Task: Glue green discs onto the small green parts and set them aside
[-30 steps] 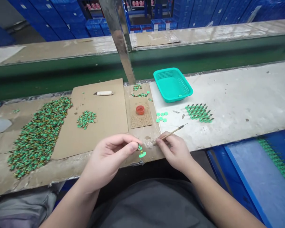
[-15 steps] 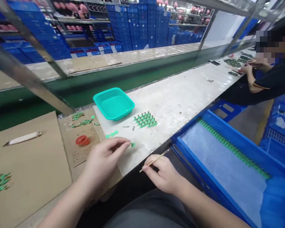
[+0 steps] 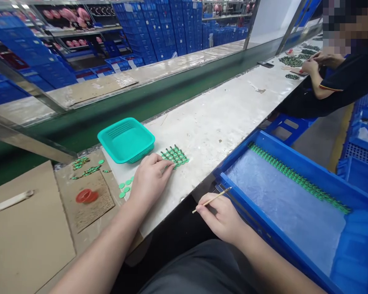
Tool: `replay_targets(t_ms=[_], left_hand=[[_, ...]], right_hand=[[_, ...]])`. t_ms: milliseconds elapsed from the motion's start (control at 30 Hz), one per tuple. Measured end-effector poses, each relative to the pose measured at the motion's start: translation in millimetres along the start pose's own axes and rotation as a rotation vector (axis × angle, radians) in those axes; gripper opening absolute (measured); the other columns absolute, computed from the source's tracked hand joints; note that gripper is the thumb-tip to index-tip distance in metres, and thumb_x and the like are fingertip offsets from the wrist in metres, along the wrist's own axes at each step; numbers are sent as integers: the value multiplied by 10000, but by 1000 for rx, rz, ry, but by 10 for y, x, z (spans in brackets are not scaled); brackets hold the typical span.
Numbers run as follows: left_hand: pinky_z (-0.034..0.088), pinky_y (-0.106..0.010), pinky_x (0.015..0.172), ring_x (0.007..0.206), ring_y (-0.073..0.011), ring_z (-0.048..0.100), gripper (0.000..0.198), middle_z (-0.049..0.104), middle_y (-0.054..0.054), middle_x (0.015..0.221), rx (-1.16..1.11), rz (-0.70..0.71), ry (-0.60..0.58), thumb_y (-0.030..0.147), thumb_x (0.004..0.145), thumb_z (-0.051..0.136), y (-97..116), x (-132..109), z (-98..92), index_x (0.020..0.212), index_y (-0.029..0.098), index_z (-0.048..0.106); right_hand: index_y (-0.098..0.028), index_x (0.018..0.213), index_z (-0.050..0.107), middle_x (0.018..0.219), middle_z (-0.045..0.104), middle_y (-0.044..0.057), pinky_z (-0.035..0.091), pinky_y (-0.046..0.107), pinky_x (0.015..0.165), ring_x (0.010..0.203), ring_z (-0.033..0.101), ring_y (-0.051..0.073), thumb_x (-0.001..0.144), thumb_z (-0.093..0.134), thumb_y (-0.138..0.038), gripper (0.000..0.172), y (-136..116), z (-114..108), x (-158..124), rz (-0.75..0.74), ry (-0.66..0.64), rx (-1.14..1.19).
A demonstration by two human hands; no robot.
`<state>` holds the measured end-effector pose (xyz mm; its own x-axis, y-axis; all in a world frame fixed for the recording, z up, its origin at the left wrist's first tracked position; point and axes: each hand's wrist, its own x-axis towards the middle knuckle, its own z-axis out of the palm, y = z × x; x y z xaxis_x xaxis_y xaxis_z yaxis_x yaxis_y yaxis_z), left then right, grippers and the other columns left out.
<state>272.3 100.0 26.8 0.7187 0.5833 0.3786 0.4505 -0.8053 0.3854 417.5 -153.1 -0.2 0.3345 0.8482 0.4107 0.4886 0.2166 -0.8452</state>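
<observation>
The teal rectangular plastic basket (image 3: pixel 125 143) stands, as before, on the white surface (image 3: pixel 202 134). Beside it, the left hand (image 3: pixel 151 175) was earlier short of the group of small green figures on round bases (image 3: pixel 176 156); now it has reached the near-left edge of them. Its thumb and finger are close together (whether they pinch a figure, I cannot tell). The right hand (image 3: pixel 219 214) keeps pinching the thin wooden brush (image 3: pixel 214 199).
</observation>
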Motion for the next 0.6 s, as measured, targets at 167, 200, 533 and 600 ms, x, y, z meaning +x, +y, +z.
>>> replay_targets(t_ms=[167,200,533,600], left_hand=[[606,-423,990,1049,-296,729,379,780,-85,1046,68,-166,4,494,1128,639,44,-19,-319,1223,272,931],[609,-411,983,1039,-288,733,439,798,-77,1072,92,-235,17,517,1150,594,16,-39,-469,1306,262,915],[608,-434,875,976,-336,811,211,881,-113,1069,252,-599,-300,408,974,755,-452,-298,-925,1004,264,907],[626,-455,961,1079,-321,795,227,862,-136,1193,262,-584,-294,431,1015,768,-471,-298,-799,1043,235,878]], right_hand=[[-243,1007,781,934,879,38,691,308,833,843,868,208,1170,673,-215,198,-20,-32,31,8,5,-2],[-243,1036,791,967,891,44,700,309,861,879,882,211,1179,659,-219,196,-29,-49,29,31,14,-2],[-227,1733,678,753,797,-64,698,308,786,689,813,181,1196,701,-321,546,-172,-159,67,218,-89,69],[-254,1860,529,746,792,-90,703,299,784,674,808,170,1190,711,-285,695,-253,-152,47,220,-85,81]])
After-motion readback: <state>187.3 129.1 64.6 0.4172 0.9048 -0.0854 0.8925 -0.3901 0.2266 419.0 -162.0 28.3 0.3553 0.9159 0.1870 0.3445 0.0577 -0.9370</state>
